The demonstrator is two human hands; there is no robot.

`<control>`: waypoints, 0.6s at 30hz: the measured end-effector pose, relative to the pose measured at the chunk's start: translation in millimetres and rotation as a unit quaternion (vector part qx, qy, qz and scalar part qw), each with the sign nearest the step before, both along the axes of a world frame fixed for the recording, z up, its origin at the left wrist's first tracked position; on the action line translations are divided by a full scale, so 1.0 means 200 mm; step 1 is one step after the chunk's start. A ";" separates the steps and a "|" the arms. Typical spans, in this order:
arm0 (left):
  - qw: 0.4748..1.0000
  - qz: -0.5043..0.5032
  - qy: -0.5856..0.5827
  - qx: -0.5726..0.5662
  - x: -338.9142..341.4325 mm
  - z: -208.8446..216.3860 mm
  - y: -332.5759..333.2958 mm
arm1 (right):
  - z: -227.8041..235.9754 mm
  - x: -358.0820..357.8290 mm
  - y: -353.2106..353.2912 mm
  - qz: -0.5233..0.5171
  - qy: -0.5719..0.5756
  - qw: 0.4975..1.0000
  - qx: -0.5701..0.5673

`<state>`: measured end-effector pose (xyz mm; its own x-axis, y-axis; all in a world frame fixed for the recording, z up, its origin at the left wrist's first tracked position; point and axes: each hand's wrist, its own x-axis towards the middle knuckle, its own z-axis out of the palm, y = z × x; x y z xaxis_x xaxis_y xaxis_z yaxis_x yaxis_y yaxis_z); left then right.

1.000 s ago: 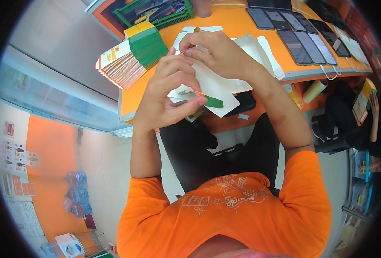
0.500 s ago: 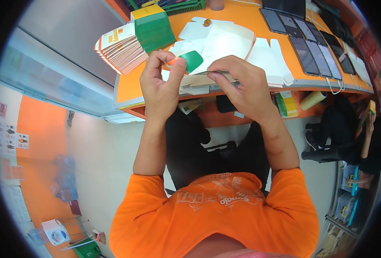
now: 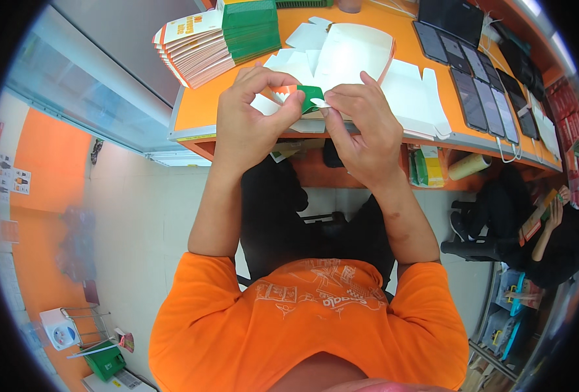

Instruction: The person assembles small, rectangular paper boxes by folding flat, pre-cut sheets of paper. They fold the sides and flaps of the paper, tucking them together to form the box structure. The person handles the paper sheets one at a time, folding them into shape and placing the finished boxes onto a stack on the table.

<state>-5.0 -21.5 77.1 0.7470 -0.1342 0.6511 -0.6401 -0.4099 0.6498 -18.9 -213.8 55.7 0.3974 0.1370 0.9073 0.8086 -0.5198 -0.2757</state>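
Between the thumb and fingers of my left hand point(image 3: 255, 111) is a small green-and-orange printed card piece point(image 3: 311, 95), held just above the table's front edge. My right hand point(image 3: 362, 121) meets it from the other side, thumb and index finger pinching a small white tab at its green end. Whether that tab is a folded corner or a separate bit I cannot tell. Behind and under both hands lie white unfolded cartons point(image 3: 361, 49), blank side up, partly hidden by my fingers.
A fanned stack of printed green-and-white cartons point(image 3: 250, 32) stands at the back left of the orange table point(image 3: 194, 108). Several phones point(image 3: 467, 98) with cables lie at the right, before a dark laptop point(image 3: 449, 23). A roll point(image 3: 469, 166) sits below. Another person point(image 3: 537, 228) sits far right.
My hands have come together, the right now pinching the card piece's green end. The card piece has shifted right and turned, showing a white tab. The whole view has tilted slightly.
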 end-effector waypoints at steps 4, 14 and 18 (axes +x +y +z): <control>0.998 -0.055 -0.011 0.013 0.00 0.02 0.03 | 0.01 -0.01 0.01 -0.002 0.007 1.000 -0.016; 0.991 -0.111 0.035 0.072 -0.02 0.09 0.09 | 0.03 0.00 0.03 0.059 0.084 0.995 0.004; 0.983 -0.121 0.029 0.133 -0.01 0.14 0.11 | 0.14 -0.06 0.00 0.130 0.348 0.926 0.072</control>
